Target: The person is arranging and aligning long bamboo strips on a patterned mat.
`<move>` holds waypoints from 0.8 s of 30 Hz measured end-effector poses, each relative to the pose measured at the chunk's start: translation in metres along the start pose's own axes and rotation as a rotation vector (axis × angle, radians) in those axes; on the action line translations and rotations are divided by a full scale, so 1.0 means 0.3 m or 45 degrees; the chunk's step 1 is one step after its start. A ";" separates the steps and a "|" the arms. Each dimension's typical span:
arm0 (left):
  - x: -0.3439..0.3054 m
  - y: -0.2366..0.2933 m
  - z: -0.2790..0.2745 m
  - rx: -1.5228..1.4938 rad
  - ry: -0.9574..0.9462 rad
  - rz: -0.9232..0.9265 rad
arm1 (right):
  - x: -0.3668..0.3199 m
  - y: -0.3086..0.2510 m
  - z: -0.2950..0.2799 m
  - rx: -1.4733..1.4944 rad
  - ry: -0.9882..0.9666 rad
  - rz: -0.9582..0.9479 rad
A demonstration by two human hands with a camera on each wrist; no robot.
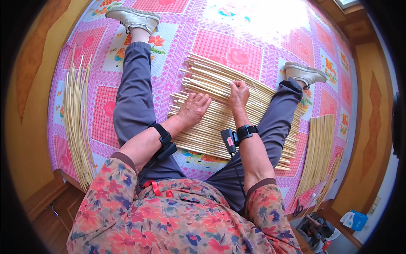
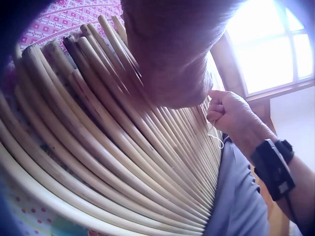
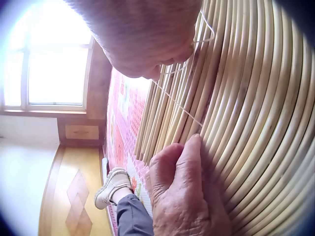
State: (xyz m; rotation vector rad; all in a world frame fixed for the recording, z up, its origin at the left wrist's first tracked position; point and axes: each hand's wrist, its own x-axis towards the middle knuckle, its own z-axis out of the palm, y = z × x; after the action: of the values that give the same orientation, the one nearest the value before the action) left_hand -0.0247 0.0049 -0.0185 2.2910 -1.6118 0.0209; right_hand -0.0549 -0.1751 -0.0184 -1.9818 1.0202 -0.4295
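Observation:
A mat of pale stalks [image 1: 203,131] lies between the person's legs. The left hand [image 1: 194,109] rests on it, fingertips on the stalks; in the right wrist view the left hand [image 3: 184,196] has thumb and forefinger close together beside the spot where a thin white string [image 3: 179,105] meets the stalks. The right hand [image 1: 239,94], fingers curled, grips the string just above the mat, and the string runs taut from it to the stalks. In the left wrist view the right hand [image 2: 231,113] pinches the string, a loose loop hanging below.
Bundles of loose stalks lie at the left [image 1: 76,127] and right [image 1: 316,148] on the patterned cloth [image 1: 105,110]. Dark scissors [image 1: 298,208] are near the right front edge. The outstretched legs flank the mat. A blue box [image 1: 355,220] stands at the lower right.

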 end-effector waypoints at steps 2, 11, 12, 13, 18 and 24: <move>-0.005 0.007 0.000 0.158 0.061 0.048 | 0.012 0.000 -0.033 -0.076 -0.058 -0.043; 0.018 -0.018 -0.039 0.019 0.232 0.098 | -0.089 -0.111 -0.227 -0.670 -0.256 -0.299; 0.018 -0.022 -0.040 0.029 0.218 0.080 | -0.112 -0.131 -0.244 -0.736 -0.363 -0.298; 0.022 -0.019 -0.050 0.035 0.202 0.063 | -0.137 -0.138 -0.261 -0.805 -0.472 -0.293; 0.069 -0.064 -0.083 0.010 0.180 0.093 | -0.272 -0.103 -0.274 -0.869 -0.990 -0.293; 0.094 -0.104 -0.027 0.124 0.091 0.139 | -0.345 -0.106 -0.280 -0.734 -1.223 -0.241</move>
State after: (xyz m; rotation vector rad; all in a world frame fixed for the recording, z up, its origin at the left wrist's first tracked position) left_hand 0.0154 -0.0093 -0.0132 2.2429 -1.7322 0.2096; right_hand -0.1538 -0.1280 0.0639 -2.3692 0.3369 0.7628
